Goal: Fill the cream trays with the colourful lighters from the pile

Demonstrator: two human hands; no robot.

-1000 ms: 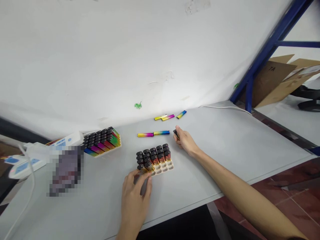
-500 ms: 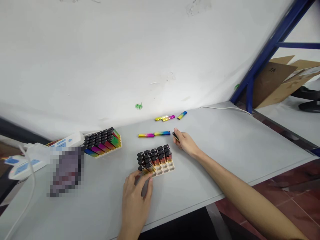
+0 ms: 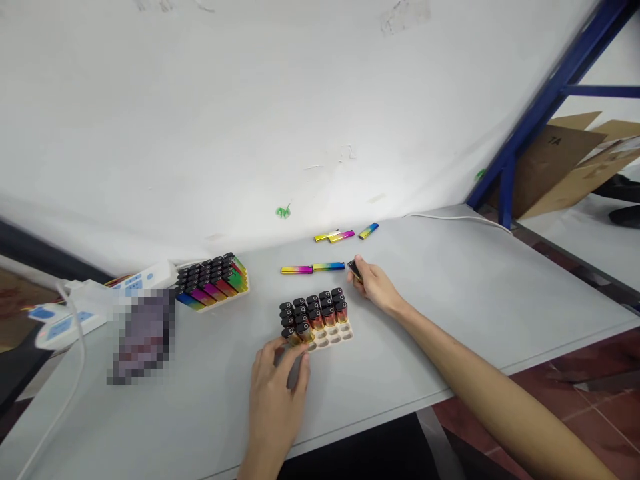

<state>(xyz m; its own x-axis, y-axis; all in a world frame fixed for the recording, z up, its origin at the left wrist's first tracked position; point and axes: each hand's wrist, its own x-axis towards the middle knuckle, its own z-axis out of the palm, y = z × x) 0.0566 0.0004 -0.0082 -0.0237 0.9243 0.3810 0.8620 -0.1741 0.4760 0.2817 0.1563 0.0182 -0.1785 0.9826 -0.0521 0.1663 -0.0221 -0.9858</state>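
A pale tray (image 3: 345, 333) holds several upright black-topped cylinders, with bare slots along its front right. My left hand (image 3: 280, 380) rests at the tray's front left corner, fingers apart, the fingertips touching the tray edge or the cylinders there. In my right hand (image 3: 373, 283), to the right behind the tray, a small black-topped piece (image 3: 354, 270) is pinched between thumb and fingers. Just left of it two shiny coloured pieces, one yellow-pink (image 3: 297, 270) and one yellow-blue (image 3: 329, 266), lie end to end.
Near the wall lie several more coloured pieces (image 3: 369, 231). A second, fuller tray (image 3: 240, 293) stands at left beside power strips (image 3: 75, 327), a white cable and a blurred item (image 3: 145, 333). A blue frame (image 3: 507, 190) and cardboard box (image 3: 555, 160) are at right.
The whole view has shifted slightly, moving everything a little to the right in the picture. Both hands keep nearly the same places relative to the tray and pieces.
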